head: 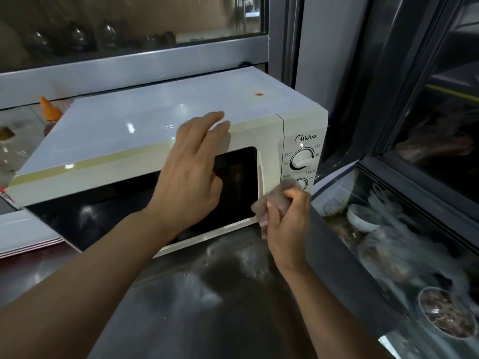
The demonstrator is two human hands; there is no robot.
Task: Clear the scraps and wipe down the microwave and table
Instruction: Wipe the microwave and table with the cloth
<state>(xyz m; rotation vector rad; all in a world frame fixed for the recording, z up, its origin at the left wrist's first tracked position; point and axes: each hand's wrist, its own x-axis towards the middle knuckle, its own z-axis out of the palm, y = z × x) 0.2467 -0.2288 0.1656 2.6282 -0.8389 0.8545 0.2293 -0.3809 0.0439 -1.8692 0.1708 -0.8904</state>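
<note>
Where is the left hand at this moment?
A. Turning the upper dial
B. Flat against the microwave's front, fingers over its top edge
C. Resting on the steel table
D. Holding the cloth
B: the left hand lies open on the microwave door, fingertips over the top edge; the right hand grips the cloth.

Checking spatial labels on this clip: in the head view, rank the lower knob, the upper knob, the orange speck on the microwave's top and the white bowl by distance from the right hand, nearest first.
From the right hand, gripping the cloth:
1. Lower knob, just above the knuckles.
2. Upper knob, higher on the panel.
3. White bowl, to the right behind glass.
4. Orange speck, far back on the microwave's top.
</note>
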